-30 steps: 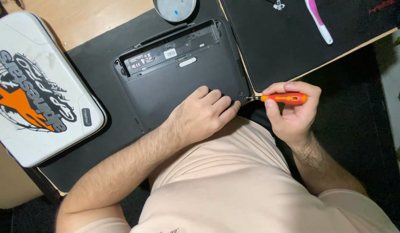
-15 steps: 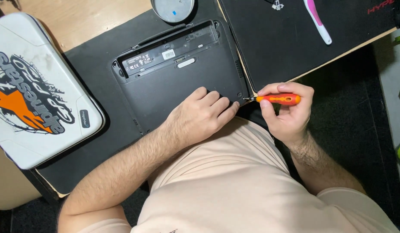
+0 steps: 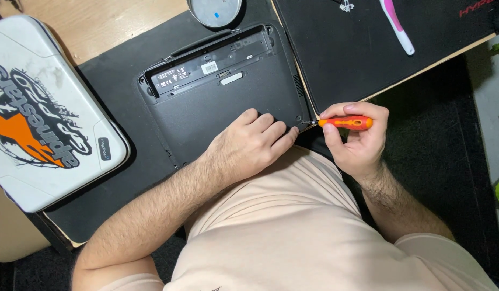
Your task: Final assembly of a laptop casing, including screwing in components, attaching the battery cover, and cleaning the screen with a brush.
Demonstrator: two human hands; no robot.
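Black plastic laptop (image 3: 217,102) lies bottom-up on a black desk mat (image 3: 114,113), near edge of the desk, centre. Left hand (image 3: 252,143) flat on its near right corner, fingers loosely spread, gripping nothing. Right hand (image 3: 357,137) closed around an orange-handled small screwdriver (image 3: 343,123), held level, tip at the laptop's right near corner. White printed case (image 3: 42,113) far left. Round silver disc (image 3: 214,11) beyond laptop. Pink-white tool (image 3: 397,24) on the right mat.

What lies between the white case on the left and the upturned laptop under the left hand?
In the head view, only a bare strip of the black mat separates the white case from the laptop; nothing rests on it.
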